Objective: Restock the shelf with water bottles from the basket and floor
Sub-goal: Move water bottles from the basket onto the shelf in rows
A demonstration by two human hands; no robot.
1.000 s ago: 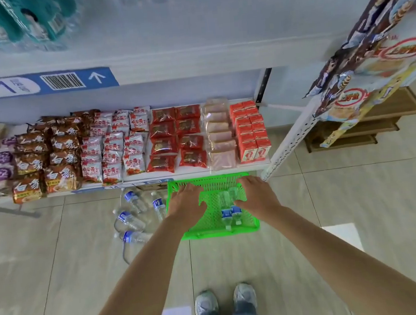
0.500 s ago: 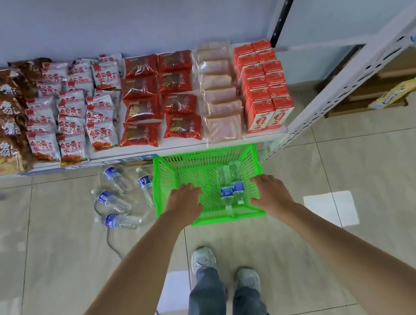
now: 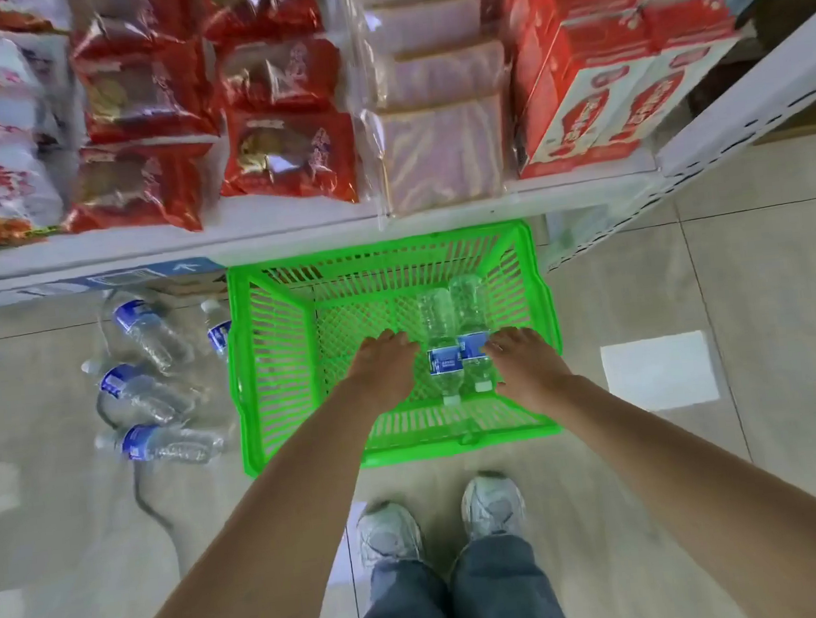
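A bright green plastic basket point(image 3: 262, 372) stands on the floor below the lowest shelf. Two clear water bottles with blue labels point(image 3: 449, 339) lie side by side inside it, caps toward me. My left hand point(image 3: 384, 363) reaches into the basket just left of the bottles, fingers apart and holding nothing. My right hand point(image 3: 526, 362) is just right of them, fingertips touching the right bottle's label, with no grip closed around it. Several more water bottles point(image 3: 146, 379) lie scattered on the floor left of the basket.
The low shelf point(image 3: 289, 235) above the basket carries red snack packs point(image 3: 286, 156), pale wrapped packs point(image 3: 435, 151) and red cartons point(image 3: 591, 107). A white perforated shelf upright point(image 3: 725, 104) slants at the right. My shoes point(image 3: 441, 520) stand close behind the basket on the tiled floor.
My view has dropped and moved closer to the basket. Both hands have left the basket's near rim and gone inside, closing in on the two bottles from either side.
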